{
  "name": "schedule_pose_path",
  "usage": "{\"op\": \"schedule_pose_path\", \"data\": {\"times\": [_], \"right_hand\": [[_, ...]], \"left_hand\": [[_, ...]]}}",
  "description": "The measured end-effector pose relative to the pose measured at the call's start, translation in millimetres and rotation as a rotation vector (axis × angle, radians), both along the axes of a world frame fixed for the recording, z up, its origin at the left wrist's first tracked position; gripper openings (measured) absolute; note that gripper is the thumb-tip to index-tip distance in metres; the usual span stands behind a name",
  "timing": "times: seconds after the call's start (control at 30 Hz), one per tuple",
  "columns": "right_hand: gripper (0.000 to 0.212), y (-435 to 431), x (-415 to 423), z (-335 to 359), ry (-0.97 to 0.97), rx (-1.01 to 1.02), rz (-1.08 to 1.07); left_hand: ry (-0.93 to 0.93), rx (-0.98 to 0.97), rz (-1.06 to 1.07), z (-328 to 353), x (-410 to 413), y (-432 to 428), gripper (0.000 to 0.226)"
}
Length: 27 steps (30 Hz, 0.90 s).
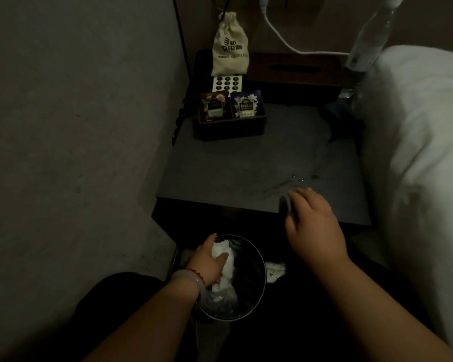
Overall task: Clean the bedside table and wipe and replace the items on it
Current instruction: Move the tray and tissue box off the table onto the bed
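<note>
At the bottom centre of the frame the left hand (209, 259) reaches into the round dark waste bin (262, 259) and its fingers are closed around a white crumpled wad (221, 249), paper or cloth, I cannot tell which. The wad looks light and soft; it will squash in the grip and needs only a loose hold anywhere on it.

A little higher, to the right, the right hand (314, 223) lies over the front edge of the dark grey bedside surface (233, 165). A small dark round object (285, 203) is at its fingertips, but the picture is too dim to tell if the hand grips it. Just beyond the fingers is a wet smeared patch (288, 184), so this part may be slippery and probably is not yet wiped.

Toward the upper centre stands a dark open box (230, 130) with two tea sachets (246, 106); I judge it light and stiff, best taken by its two side walls so the sachets do not fall. Behind it leans a cream cloth drawstring bag (229, 48), soft, to lift by the neck. At the upper right a clear plastic bottle (369, 40) is tilted beside the bed; take it around the body.
</note>
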State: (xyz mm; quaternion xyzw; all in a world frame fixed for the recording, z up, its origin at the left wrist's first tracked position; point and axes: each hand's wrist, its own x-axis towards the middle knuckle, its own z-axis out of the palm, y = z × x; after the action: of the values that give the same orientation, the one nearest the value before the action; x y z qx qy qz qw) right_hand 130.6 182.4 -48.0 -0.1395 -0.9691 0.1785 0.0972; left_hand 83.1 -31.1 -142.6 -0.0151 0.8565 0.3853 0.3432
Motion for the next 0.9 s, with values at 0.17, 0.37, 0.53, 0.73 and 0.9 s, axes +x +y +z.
{"op": "schedule_pose_path", "data": {"times": [0.17,0.37,0.53,0.73,0.9], "right_hand": [[0.043,0.7,-3.2,-3.2,-0.052,-0.037,-0.056],[0.041,1.2,-4.5,-3.0,-0.042,-0.048,-0.068],[0.040,1.6,-5.4,-5.3,-0.029,-0.061,-0.078],[0.038,3.6,-9.0,-6.5,-0.011,-0.066,-0.091],[0.036,4.3,-14.1,-5.3,0.052,-0.085,-0.092]], "left_hand": [[0.316,-0.029,-0.055,19.1,2.8,-3.0,0.029],[0.932,0.105,-0.087,92.5,-24.8,-3.0,0.024],[0.936,-0.078,-0.109,116.9,-80.5,5.8,0.023],[0.772,-0.258,-0.239,122.4,-133.0,27.9,0.058],[0.817,-0.358,-0.281,127.4,-171.9,53.8,0.065]]}}
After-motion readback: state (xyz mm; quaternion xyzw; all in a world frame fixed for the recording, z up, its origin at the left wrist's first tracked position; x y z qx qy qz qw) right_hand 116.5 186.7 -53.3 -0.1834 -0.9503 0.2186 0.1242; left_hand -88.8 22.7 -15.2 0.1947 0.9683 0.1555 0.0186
